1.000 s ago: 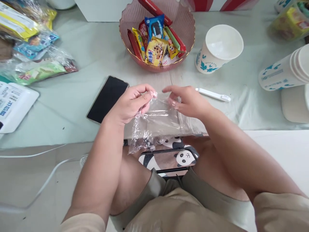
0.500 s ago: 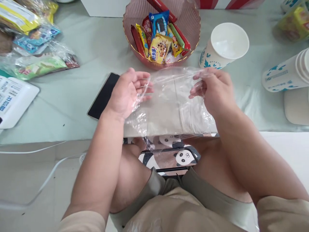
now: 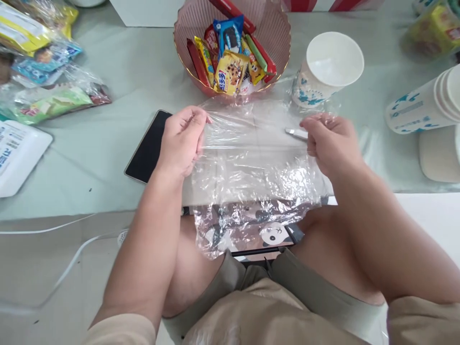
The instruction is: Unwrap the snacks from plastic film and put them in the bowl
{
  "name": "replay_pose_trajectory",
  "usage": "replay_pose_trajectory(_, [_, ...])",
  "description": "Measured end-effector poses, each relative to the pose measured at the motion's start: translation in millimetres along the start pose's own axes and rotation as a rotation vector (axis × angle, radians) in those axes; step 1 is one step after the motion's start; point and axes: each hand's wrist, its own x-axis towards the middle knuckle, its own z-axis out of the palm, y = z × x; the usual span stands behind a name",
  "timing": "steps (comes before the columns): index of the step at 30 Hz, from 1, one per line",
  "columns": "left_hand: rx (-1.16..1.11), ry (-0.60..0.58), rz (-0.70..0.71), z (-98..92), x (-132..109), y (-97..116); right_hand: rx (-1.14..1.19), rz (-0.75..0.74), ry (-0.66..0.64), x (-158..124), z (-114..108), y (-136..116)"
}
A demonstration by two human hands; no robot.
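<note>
Above the desk (image 3: 89, 158), left hand (image 3: 183, 139) and right hand (image 3: 334, 143) pinch clear film (image 3: 247, 170) spread left to right, its loose end lapward, hanging lower than before.

room: between packets (image 3: 53, 100) and bowl (image 3: 271, 26) | obstacles: paper cup (image 3: 328, 62), spread film (image 3: 251, 175)

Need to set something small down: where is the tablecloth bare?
Bare tablecloth shows between the phone and white package, and between the bagged snacks and pink bowl. Crowded: between left hand and right hand, where clear plastic spreads toward the bowl and paper cup.
</note>
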Motion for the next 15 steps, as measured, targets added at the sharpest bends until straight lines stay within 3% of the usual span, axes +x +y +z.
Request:
replay_pose_trajectory(4, [0.023, -0.097, 0.072, -10.8, 5, -6, -0.042, 0.002, 0.123, 3, -4, 0])
replay_pose_trajectory(11, [0.014, -0.066, 0.051, -22.9, 12, -6, -0.036, 0.012, 0.177, 4, -15, -3])
replay_pose_trajectory(15, [-0.063, -0.05, -0.032, -28.4, 16, -6, 0.1, -0.02, 0.055, 0, -12, -1])
